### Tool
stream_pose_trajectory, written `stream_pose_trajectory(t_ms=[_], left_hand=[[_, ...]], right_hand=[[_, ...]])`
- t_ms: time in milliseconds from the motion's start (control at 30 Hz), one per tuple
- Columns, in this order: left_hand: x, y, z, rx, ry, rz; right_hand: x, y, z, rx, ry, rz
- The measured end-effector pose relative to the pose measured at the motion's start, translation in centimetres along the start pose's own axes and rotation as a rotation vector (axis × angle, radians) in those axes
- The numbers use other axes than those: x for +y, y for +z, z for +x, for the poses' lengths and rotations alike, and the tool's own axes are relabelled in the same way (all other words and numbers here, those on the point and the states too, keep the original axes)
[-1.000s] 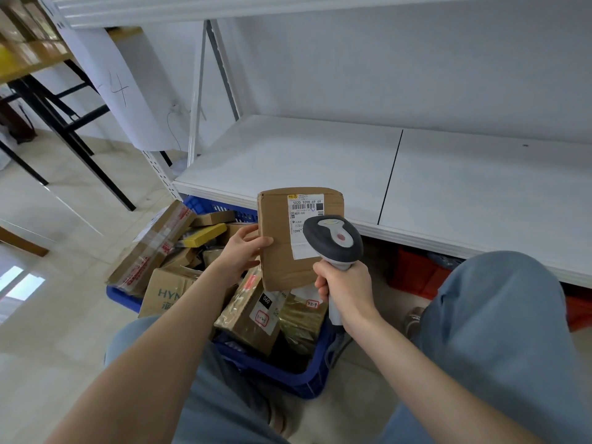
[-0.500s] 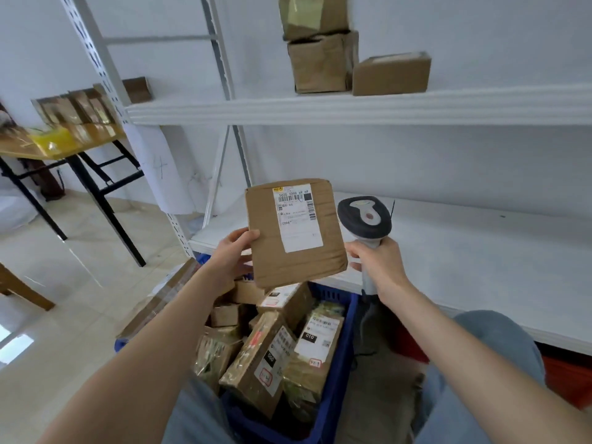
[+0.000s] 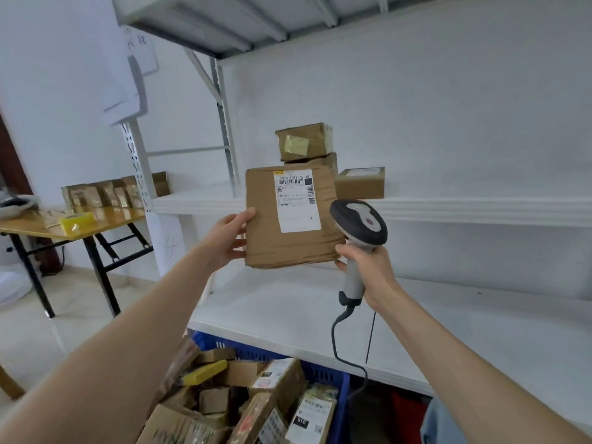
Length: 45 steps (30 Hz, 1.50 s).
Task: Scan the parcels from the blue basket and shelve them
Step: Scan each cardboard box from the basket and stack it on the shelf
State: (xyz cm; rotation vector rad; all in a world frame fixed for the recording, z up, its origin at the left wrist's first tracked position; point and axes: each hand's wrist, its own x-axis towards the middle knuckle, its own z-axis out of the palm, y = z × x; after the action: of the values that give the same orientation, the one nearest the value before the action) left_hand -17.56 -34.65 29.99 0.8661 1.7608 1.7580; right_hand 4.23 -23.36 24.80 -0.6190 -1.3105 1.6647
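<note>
Shelf ahead, blue basket below, one parcel raised between them.
My right hand is curled round the scanner, just beside the parcel; my left hand pinches its left edge, label facing me. I'd set it flat next to the boxes already there, label outward, without nudging them.

A flat brown parcel is held upright at the centre of the frame, its white label toward the camera. The scanner stands just right of it. The blue basket, bottom centre, holds more parcels.
</note>
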Motion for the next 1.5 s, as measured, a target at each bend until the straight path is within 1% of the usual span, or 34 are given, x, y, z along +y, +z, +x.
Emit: stream_pose_trajectory(t_ms=[167, 333, 433, 567, 633, 800, 967, 1067, 1167, 1233, 1267, 1400, 1467, 1500], left_hand=[[5.8, 3.5, 0.3, -0.060, 0.130, 0.032], [10.7, 9.1, 1.4, -0.107, 0.256, 0.055], [13.3, 12.9, 2.7, -0.149, 0.306, 0.093], [15.1, 16.7, 5.4, -0.238, 0.340, 0.248], [15.0, 17.6, 6.9, -0.233, 0.335, 0.300], [13.0, 18.6, 10.4, -0.135, 0.273, 0.304], [11.4, 18.5, 12.1, -0.126, 0.208, 0.242], [10.7, 18.5, 12.7, -0.114, 0.160, 0.282], [9.5, 18.5, 12.5, -0.046, 0.029, 0.354], [8.6, 18.6, 12.3, -0.074, -0.067, 0.319], [8.1, 18.8, 12.5, -0.093, -0.081, 0.276], [7.8, 20.0, 13.4, -0.133, -0.092, 0.150], [8.0, 21.2, 13.5, -0.146, -0.076, 0.154], [8.1, 21.8, 13.7, -0.127, -0.048, 0.185]], right_hand=[[-6.3, -1.1, 1.8, 0.040, -0.123, 0.117], [-12.3, -3.8, 4.0, 0.133, -0.210, 0.173], [-15.3, -5.8, 5.9, 0.215, -0.215, 0.211], [-17.2, -7.3, 8.4, 0.295, -0.172, 0.197], [-17.5, -7.5, 9.7, 0.306, -0.160, 0.181], [-17.6, -7.1, 12.8, 0.328, -0.128, 0.145], [-16.6, -6.3, 14.7, 0.318, -0.090, 0.047], [-15.8, -6.2, 15.4, 0.319, -0.081, 0.011], [-15.1, -6.0, 15.9, 0.333, -0.063, -0.048], [-14.7, -6.0, 16.0, 0.343, -0.054, -0.069], [-14.6, -6.1, 16.1, 0.347, -0.051, -0.071], [-14.7, -7.1, 16.5, 0.372, -0.055, -0.075], [-15.1, -7.9, 16.7, 0.392, -0.062, -0.080], [-15.3, -8.4, 16.9, 0.401, -0.063, -0.086]])
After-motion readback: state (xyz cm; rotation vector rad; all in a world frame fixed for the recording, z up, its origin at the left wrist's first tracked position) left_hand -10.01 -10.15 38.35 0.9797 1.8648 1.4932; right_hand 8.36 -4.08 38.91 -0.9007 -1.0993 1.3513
